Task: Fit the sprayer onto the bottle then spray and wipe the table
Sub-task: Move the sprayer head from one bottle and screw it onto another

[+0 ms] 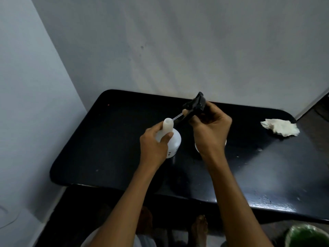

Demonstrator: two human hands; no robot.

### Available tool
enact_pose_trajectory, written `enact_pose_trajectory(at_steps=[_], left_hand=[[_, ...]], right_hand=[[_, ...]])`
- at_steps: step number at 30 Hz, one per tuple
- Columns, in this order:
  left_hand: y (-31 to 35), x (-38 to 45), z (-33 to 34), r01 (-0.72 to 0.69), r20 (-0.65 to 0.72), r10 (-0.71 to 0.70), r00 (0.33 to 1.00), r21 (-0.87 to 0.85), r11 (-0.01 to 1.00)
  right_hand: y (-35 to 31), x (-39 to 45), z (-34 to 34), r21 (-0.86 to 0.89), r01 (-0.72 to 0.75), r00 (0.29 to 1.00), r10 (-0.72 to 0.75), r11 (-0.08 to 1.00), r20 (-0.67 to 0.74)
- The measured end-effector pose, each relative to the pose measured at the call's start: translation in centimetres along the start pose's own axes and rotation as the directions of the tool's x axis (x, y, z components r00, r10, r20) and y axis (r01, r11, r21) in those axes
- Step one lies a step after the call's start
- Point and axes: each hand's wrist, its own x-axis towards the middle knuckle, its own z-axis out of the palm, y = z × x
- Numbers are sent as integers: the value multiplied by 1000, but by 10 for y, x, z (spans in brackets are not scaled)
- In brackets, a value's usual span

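Note:
A white plastic bottle (pixel 173 138) stands upright on the black table (pixel 110 139), its neck open at the top. My left hand (pixel 154 145) is wrapped around the bottle's neck and shoulder. My right hand (pixel 210 129) holds the black sprayer head (pixel 194 104) tilted above and to the right of the bottle. The sprayer's thin dip tube (pixel 177 117) points down-left, its tip at the bottle's mouth. A crumpled white cloth (pixel 280 128) lies at the table's far right.
A white object (pixel 197 149) sits on the table, mostly hidden under my right wrist. Grey walls close in behind and to the left of the table. A green round object (pixel 308 236) is on the floor at bottom right. My feet show beneath the table's front edge.

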Motion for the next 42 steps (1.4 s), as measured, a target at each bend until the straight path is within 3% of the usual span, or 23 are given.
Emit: enact_pose_trajectory(at_steps=[9,15,22,26,29,34,42], left_hand=[[2,5,-5,52,179,-29,983,-128,990],[-1,10,-12,91,166,-65,984,-158,983],[3,9,-12,-4,169,32,985,-164,986],[11,9,-17,-3,102,55,993,-446,895],[14,8,-19,13,143,85,986,-573,820],[16,7,-17,-52,221,215,951,-571,820],[13,10,-17,-14,302,189,934,-499,866]], right_hand=[[23,-8,16,-418,100,986,-34,903,161],[24,0,12,-467,51,986,29,883,162],[28,1,6,-464,25,981,67,885,180],[35,-1,10,-441,-11,991,69,897,116],[40,-4,13,-409,-8,996,44,912,78],[44,-8,13,-395,28,999,-14,918,38],[48,-13,14,-380,68,996,-86,922,-30]])
